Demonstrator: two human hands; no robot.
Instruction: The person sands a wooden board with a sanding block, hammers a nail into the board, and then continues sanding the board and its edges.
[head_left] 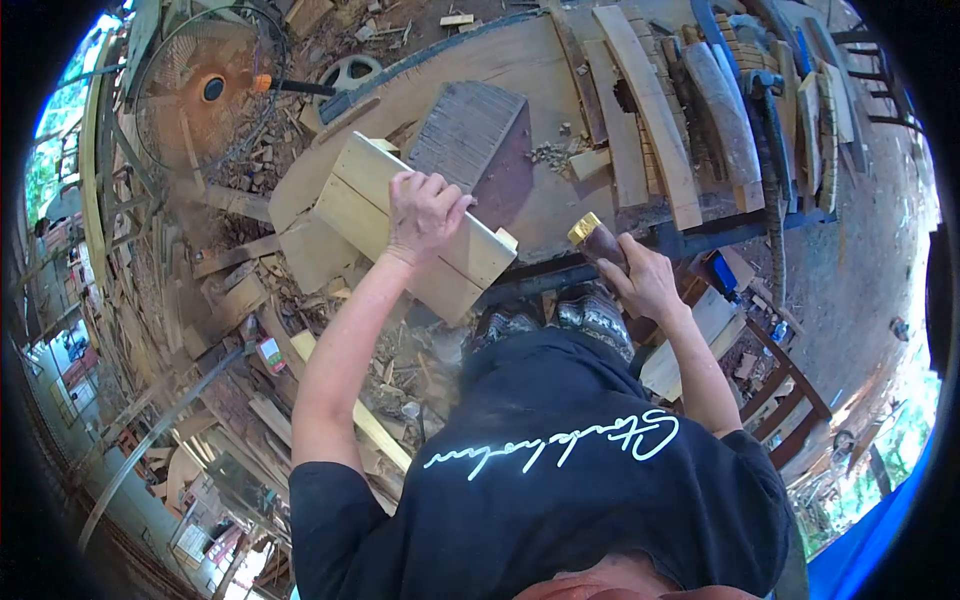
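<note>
My left hand [425, 212] is closed over the upper edge of a pale wooden panel [365, 205], which is made of boards with short battens behind it. The panel stands tilted at the near side of the workbench. In my right hand [645, 278] is a short tool with a dark brown body and a yellow, brass-like end [584, 228]; its exact kind I cannot make out. That end points up and left, apart from the panel. Just beyond the panel, a grey weathered wooden block [467, 127] lies on the workbench [556, 75].
Several planks [650, 110] and a dark metal clamp [768, 120] lie at the bench's right side. A small wood offcut [590, 163] rests near them. A round fan [210, 88] stands at the upper left. Scrap wood covers the ground on the left.
</note>
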